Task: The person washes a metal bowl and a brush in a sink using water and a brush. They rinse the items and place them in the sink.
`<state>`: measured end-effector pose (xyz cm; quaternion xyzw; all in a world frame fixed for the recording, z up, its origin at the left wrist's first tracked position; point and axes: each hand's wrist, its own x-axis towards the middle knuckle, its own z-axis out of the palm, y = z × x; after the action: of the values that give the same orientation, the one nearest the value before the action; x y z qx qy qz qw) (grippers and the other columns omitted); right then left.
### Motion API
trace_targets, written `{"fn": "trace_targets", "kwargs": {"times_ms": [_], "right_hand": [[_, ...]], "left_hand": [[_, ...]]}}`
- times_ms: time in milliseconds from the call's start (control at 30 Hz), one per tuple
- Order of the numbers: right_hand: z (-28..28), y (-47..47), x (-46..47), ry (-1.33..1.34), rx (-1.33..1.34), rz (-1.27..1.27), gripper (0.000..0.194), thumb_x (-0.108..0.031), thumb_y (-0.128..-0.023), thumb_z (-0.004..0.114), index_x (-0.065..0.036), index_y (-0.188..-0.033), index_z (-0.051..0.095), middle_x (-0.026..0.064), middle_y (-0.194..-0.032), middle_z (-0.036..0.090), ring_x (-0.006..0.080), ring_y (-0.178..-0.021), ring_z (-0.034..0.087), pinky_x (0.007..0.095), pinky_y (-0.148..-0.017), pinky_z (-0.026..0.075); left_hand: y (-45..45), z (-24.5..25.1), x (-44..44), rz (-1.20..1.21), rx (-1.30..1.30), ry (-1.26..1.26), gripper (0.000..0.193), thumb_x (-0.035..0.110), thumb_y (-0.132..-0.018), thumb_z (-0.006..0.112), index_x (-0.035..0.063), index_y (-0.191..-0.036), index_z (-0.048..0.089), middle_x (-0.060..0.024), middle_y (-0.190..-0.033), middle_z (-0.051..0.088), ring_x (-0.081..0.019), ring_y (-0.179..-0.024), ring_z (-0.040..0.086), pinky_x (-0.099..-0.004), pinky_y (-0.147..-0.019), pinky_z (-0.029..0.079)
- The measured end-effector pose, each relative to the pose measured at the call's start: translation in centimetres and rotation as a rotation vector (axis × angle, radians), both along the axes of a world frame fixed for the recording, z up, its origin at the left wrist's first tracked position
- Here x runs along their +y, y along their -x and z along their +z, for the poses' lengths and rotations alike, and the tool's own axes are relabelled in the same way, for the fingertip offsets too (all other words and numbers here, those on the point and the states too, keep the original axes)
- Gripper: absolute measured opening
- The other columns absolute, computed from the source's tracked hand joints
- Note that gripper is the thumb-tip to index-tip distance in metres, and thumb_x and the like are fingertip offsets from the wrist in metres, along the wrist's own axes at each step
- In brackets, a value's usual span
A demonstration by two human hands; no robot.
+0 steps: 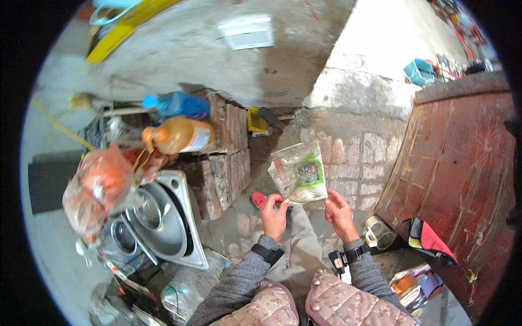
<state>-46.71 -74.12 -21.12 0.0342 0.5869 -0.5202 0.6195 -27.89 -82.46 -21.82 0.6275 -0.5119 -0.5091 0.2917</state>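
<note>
A plastic packet [299, 173] with a green printed patch is held up flat before me, over the brick floor. My left hand [274, 216] pinches its lower left corner between thumb and fingers. At the lower right corner, my right hand [341, 215] grips the edge with its fingertips. The packet looks flattened and bears writing. Whether anything is inside it, I cannot tell. Dark straps circle both wrists over grey sleeves.
Left, stacked bricks [228, 179] stand near a metal sink [200, 240] with a pan, an orange bottle [183, 135], a blue bottle [183, 105] and an orange bag [102, 183]. Right, a red wooden panel [452, 171] leans beside a mug [381, 233].
</note>
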Motion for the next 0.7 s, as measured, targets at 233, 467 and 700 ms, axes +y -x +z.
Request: {"fn": "trace_targets", "kwargs": {"times_ms": [233, 467, 700], "right_hand": [[7.6, -4.4, -2.0, 0.207, -0.233, -0.026, 0.019, -0.011, -0.092, 0.061, -0.009, -0.108, 0.052, -0.0041, -0.076, 0.049, 0.0071, -0.06, 0.043, 0.0212, -0.048, 0.034], [15.9, -12.1, -0.6, 0.361, -0.003, 0.134, 0.011, -0.011, -0.091, 0.062, -0.005, -0.099, 0.058, -0.0033, -0.069, 0.05, 0.0074, -0.052, 0.043, 0.0239, -0.045, 0.034], [24.6, -29.0, 3.8, 0.558, 0.198, 0.4, 0.009, -0.009, -0.09, 0.063, 0.0, -0.093, 0.061, -0.0004, -0.06, 0.053, 0.0066, -0.046, 0.046, 0.0216, -0.042, 0.035]], "left_hand": [[-3.1, 9.5, 2.0, 0.106, 0.058, 0.155, 0.014, 0.005, -0.08, 0.07, 0.0014, -0.085, 0.058, -0.0036, -0.078, 0.061, -0.0129, -0.071, 0.056, -0.0276, -0.067, 0.046], [-11.5, 17.1, 6.5, 0.232, 0.195, 0.253, 0.013, 0.004, -0.082, 0.07, 0.0028, -0.087, 0.057, 0.0012, -0.065, 0.054, -0.0044, -0.055, 0.049, -0.0222, -0.049, 0.04], [-29.7, 21.1, 17.8, 0.523, 0.348, 0.41, 0.02, 0.01, -0.083, 0.071, 0.0043, -0.097, 0.058, -0.0016, -0.083, 0.06, -0.0082, -0.073, 0.055, -0.0254, -0.067, 0.046]]}}
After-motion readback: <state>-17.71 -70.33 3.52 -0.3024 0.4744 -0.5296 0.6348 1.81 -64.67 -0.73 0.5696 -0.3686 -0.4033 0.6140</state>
